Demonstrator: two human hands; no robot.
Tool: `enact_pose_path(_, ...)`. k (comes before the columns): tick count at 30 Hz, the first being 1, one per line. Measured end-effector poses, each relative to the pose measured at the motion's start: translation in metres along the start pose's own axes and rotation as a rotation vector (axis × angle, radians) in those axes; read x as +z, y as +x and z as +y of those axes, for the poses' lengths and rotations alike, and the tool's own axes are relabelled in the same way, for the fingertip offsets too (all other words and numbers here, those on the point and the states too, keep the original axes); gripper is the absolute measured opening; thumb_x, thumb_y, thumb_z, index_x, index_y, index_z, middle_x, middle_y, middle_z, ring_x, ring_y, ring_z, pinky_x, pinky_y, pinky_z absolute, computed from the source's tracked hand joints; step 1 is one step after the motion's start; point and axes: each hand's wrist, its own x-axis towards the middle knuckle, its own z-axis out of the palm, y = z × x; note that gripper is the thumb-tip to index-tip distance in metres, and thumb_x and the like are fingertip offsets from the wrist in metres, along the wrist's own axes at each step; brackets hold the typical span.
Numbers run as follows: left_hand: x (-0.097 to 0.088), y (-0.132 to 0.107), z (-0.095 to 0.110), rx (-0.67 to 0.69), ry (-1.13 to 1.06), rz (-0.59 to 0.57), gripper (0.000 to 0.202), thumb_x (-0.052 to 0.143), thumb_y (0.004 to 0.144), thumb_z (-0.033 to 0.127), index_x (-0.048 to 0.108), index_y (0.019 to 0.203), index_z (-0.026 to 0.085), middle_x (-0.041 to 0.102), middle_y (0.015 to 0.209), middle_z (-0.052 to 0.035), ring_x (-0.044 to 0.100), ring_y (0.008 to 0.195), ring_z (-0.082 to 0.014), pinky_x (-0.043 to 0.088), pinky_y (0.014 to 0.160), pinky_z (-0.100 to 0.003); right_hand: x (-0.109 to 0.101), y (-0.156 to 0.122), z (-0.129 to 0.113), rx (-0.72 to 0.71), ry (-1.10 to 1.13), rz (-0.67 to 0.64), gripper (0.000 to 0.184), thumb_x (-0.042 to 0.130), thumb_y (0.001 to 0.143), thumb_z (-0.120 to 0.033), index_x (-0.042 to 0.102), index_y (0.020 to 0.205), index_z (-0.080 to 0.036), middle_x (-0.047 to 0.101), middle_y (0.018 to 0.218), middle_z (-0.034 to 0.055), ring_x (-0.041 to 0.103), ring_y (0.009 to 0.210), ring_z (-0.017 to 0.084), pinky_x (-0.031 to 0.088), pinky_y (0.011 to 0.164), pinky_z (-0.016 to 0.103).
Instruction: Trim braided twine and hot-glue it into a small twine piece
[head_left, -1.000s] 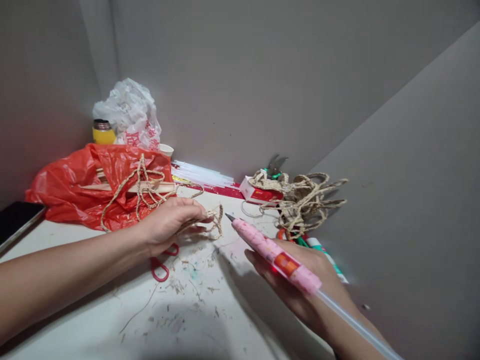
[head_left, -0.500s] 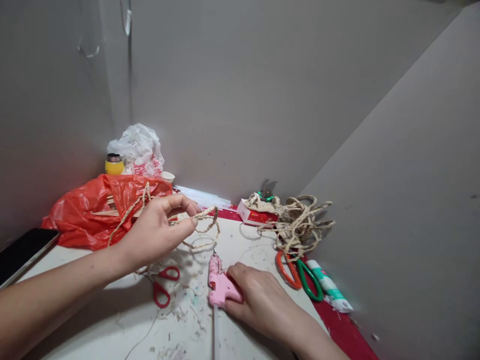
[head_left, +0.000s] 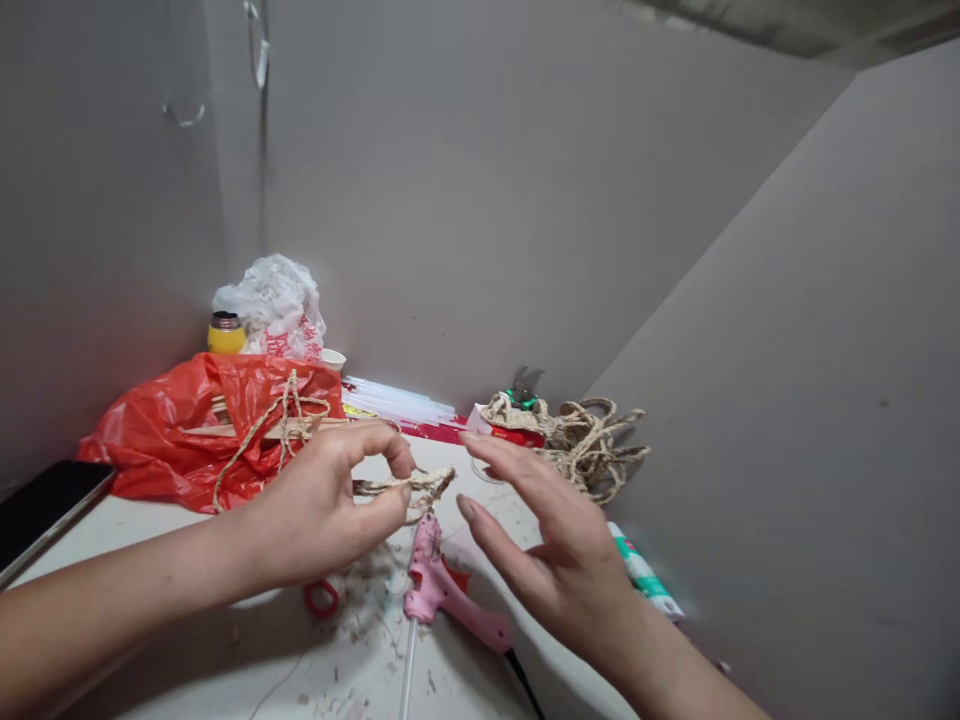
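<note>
Between thumb and forefinger, my left hand pinches a looped piece of braided straw cord, above the middle of the table. My right hand is off to the right of the cord, its fingers apart and holding nothing. Below and between the hands lies a pink hot glue gun on its side, its nozzle near the cord and a clear glue stick out of its back. Red-handled scissors are mostly hidden beneath my left hand.
An orange-red plastic bag with wooden sticks and a phone lie left. Glue sticks lie at the back. A heap of braided cord and a green-white tube are at the right. Walls enclose the table.
My right hand has let go of the glue gun and risen toward the cord, its fingers spread. The cord in my left hand has come slightly lower and right.
</note>
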Motion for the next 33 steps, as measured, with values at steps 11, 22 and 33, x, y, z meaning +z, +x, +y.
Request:
enact_pose_path(11, -0.001, 0.000, 0.002, 0.000, 0.007, 0.050, 0.006, 0.054, 0.076, 0.016, 0.059, 0.076, 0.019, 0.065, 0.078, -0.0009, 0.058, 0.078, -0.0173, 0.042, 0.076, -0.028, 0.018, 0.008, -0.010, -0.067, 0.101, 0.109, 0.026, 0.057, 0.082, -0.006, 0.065, 0.102, -0.021, 0.074, 0.084, 0.0041, 0.070, 0.072, 0.016, 0.056, 0.064, 0.028)
enact_pose_path(22, 0.004, 0.002, -0.001, -0.110, -0.136, 0.040, 0.005, 0.054, 0.077, 0.017, 0.058, 0.076, 0.019, 0.061, 0.074, 0.0014, 0.055, 0.074, -0.0138, 0.042, 0.068, -0.023, 0.034, -0.001, -0.005, 0.046, 0.142, 0.168, 0.037, 0.060, 0.083, -0.008, 0.058, 0.117, -0.021, 0.072, 0.086, 0.0035, 0.067, 0.067, 0.014, 0.057, 0.064, 0.026)
enact_pose_path(33, 0.007, 0.007, -0.007, -0.349, -0.537, -0.178, 0.003, 0.056, 0.071, 0.014, 0.057, 0.073, 0.016, 0.056, 0.066, 0.0025, 0.048, 0.062, -0.0102, 0.037, 0.058, -0.022, 0.028, 0.003, -0.007, -0.062, 0.193, 0.027, 0.032, 0.060, 0.082, -0.004, 0.057, 0.108, -0.022, 0.069, 0.086, 0.0018, 0.064, 0.070, 0.012, 0.053, 0.064, 0.024)
